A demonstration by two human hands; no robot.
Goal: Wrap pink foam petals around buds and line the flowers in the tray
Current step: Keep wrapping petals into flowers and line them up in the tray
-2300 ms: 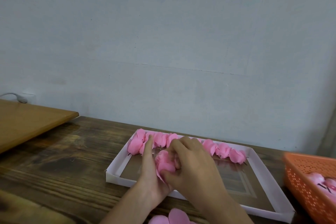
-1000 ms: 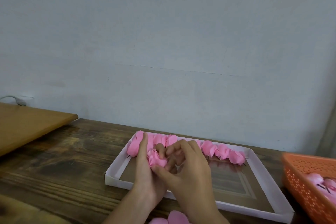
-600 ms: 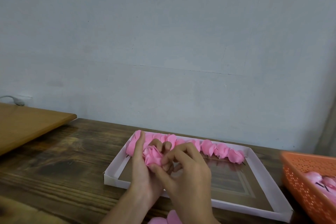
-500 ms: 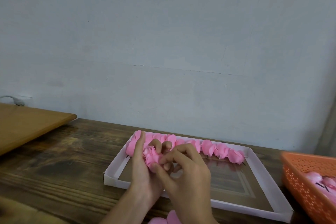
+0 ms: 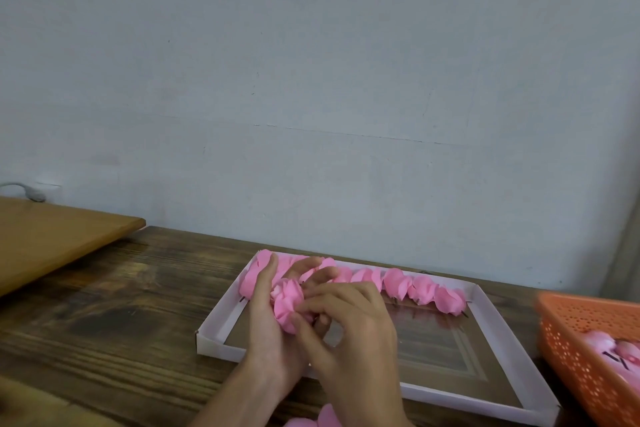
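Dark, streaked wood makes up the table [image 5: 104, 315], which runs back to a pale blue-grey wall [image 5: 311, 80].

Low and just left of centre, a pink foam flower [image 5: 289, 303] is held between both hands above the left half of the tray [image 5: 214, 322]. Its petals are bunched into a loose, ruffled head. The left hand [image 5: 273, 333] cradles it from the 9 o'clock side: one finger stands straight up along the petals and the others curve round behind the head. The right hand [image 5: 353, 333] comes in from 4 o'clock, its thumb and curled fingertips pinching the lower part of the flower. Whether a bud sits inside cannot be told.

The tray is a shallow white-walled box with a brown glossy floor. Along its 12 o'clock wall lies a row of finished flowers [image 5: 408, 284], touching one another from the left corner almost to the right corner; the raised fingers hide part of the row's left end.

At 6 o'clock from the hands, loose petals [image 5: 318, 421] show at the bottom edge. At 3 o'clock from the tray, apart from it, stands an orange perforated basket [image 5: 571, 340] holding pink buds [image 5: 609, 350], cut off by the edge. At 9 o'clock from the tray, well apart, a lighter wooden board [image 5: 52, 239] lies on the table, with a grey cable [image 5: 24, 189] behind it against the wall.
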